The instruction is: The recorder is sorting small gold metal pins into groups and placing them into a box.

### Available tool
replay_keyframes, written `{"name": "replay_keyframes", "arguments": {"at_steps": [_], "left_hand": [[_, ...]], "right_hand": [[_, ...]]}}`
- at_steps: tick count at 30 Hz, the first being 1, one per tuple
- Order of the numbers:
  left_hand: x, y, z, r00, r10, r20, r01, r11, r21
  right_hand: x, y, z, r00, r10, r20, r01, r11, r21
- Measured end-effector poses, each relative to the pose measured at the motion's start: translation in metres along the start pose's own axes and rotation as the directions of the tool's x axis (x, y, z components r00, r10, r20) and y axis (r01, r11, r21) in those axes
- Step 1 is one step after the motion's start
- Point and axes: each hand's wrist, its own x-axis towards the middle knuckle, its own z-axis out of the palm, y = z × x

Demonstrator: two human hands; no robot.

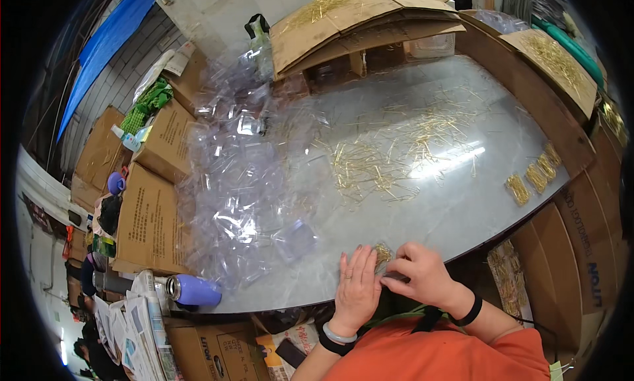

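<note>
The person is working at the near edge of a grey desk [462, 116]. Both hands are lying close together there. The left hand [357, 285] is pressing down flat, with its fingers spread out straight. The right hand [422, 274] is curling its fingers and pinching a small clear packet of gold pins [383, 254]. The packet is sitting between the two hands, right at their fingertips, and part of it is hiding under them.

The packet is looking light, thin and bendy. The plastic is probably slippery, and the pins inside are probably sharp and could slide about. It seems best to be holding it by the flat edges, not squeezing the middle.

Farther away from the hands, loose gold pins [389, 156] are lying scattered over the desk. A big pile of clear plastic packets [238, 183] is sitting beyond the left hand and out to its side. A purple bottle [193, 290] is lying on its side, well out past the left hand. A few filled packets [533, 176] are resting in a row far out past the right hand. Cardboard boxes [155, 209] are standing around the desk.
</note>
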Motion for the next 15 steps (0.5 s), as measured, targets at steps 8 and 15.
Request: {"name": "replay_keyframes", "arguments": {"at_steps": [8,15], "left_hand": [[0.001,0.002,-0.001,1.000,-0.008,-0.015,0.007,0.999,-0.039],[0.000,0.001,0.000,1.000,-0.003,-0.020,0.002,1.000,-0.026]], "right_hand": [[0.002,0.003,0.016,0.983,-0.184,-0.003,0.177,0.946,-0.273],[0.012,0.005,0.000,0.977,-0.177,0.116,0.199,0.957,-0.213]]}}
